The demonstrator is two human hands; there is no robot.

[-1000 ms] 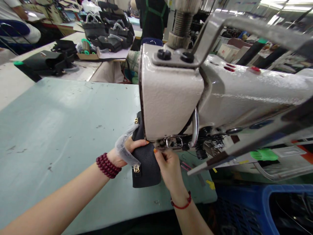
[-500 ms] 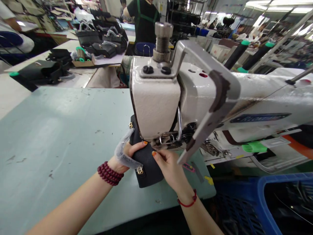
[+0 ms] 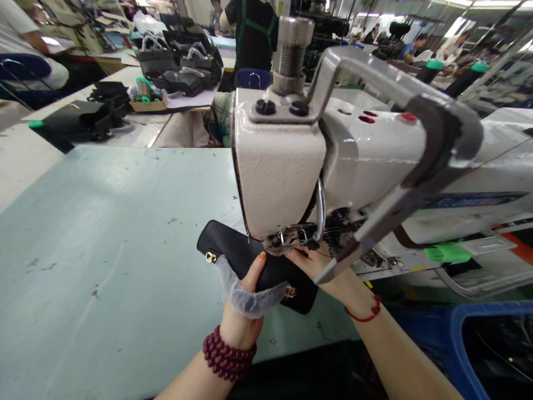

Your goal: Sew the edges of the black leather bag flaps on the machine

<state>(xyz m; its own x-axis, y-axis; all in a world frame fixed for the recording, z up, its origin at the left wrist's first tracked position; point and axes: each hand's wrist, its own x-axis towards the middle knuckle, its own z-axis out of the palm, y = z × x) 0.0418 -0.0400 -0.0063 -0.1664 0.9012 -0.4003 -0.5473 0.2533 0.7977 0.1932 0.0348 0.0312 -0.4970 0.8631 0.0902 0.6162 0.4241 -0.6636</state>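
A black handbag flap point(image 3: 225, 240) with gold rings lies slantwise under the head of a white sewing machine point(image 3: 277, 166). Its handle point(image 3: 254, 300), wrapped in clear plastic, loops over the back of my left hand point(image 3: 245, 311). That hand grips the near edge of the black piece, thumb on top and the other fingers hidden beneath. On the far right side my right hand point(image 3: 318, 264) is at the piece's edge by the presser foot point(image 3: 277, 241), fingers bent and partly hidden behind the machine's grey guard bar point(image 3: 375, 222).
The pale green table point(image 3: 104, 250) spreads to the left. Black handbags point(image 3: 179, 66) and a cardboard tray point(image 3: 147, 104) of thread stand on another table behind. A blue basket point(image 3: 453, 344) is at the lower right. Other people are further back.
The black piece has turned from nearly upright to slanting down to the right. My left hand has moved right along with it, and my right hand has shifted right, further behind the guard bar.
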